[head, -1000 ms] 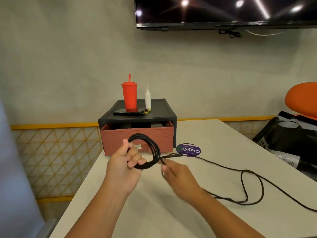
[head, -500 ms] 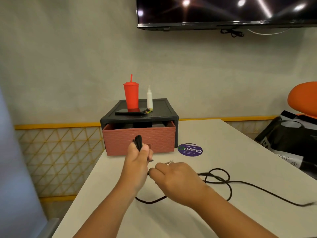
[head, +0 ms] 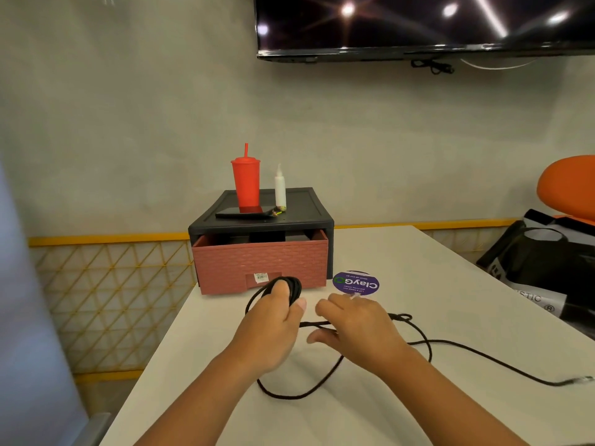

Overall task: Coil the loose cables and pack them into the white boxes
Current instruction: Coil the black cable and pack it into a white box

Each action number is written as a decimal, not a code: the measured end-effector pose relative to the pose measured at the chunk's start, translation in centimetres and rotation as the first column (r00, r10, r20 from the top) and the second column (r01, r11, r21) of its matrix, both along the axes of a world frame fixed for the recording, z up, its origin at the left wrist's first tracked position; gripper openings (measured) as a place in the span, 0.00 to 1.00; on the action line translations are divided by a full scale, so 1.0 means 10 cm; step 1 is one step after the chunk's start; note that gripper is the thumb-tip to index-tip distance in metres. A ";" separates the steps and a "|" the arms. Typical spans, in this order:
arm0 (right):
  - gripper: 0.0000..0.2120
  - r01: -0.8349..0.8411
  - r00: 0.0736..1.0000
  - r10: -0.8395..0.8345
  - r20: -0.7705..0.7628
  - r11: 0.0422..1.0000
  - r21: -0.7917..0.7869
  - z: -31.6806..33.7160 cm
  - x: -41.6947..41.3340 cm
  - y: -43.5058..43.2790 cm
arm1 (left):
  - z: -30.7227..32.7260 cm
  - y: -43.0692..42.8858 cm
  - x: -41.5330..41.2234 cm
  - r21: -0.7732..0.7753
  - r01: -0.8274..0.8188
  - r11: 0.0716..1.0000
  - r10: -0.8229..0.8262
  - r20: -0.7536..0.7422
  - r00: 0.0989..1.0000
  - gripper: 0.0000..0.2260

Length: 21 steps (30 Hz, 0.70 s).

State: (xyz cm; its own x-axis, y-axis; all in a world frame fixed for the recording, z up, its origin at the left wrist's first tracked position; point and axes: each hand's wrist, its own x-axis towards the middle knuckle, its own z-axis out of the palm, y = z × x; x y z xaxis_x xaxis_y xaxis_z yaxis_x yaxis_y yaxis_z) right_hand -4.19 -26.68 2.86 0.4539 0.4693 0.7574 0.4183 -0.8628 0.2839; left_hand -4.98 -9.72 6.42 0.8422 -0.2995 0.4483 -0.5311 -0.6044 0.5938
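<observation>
Head view, and the left hand (head: 273,320) has its grip clamped on a tight coil (head: 289,284) of black cable (head: 467,349), held just in front of the pink drawer (head: 260,265). The right hand (head: 357,329) hovers low over the desk (head: 418,252) with the cable running beneath its fingers. Whether that grip is pinching the line or only guiding it cannot be told from here.

The rest of the cable is loose on the desk. One slack loop (head: 289,395) swings under the left forearm, another bends out to the right, and the plug (head: 579,378) lies far off near the right edge.

Now the trouble spots. There is a small twist (head: 401,317) just past the right hand. If that is pulled straight into the coil it will likely cinch into a knot or leave a lumpy turn. The loop by the forearm could snag on the arm on the next wind. A quick tug may whip the plug across the desk or drop it over the side. And if the left thumb eases, the springy turns look ready to fan open.

No white box shows in this view, so packing means carrying the bundle elsewhere while it is held together by fingers alone.
</observation>
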 end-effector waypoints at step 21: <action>0.18 0.551 0.692 -0.385 -0.611 0.828 0.102 0.25 0.15 -1.10 | 0.13 0.50 0.16 -0.016 -0.020 1.000 0.017 -0.175 0.984 0.17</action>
State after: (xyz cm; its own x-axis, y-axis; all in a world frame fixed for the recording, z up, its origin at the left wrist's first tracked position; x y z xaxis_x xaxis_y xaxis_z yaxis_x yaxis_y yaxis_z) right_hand -2.72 -37.65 5.36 0.9259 -0.0946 0.3657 -0.0537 -0.9913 -0.1204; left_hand -3.40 -4.74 7.68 0.9135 -0.2766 0.2982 -0.4066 -0.6021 0.6872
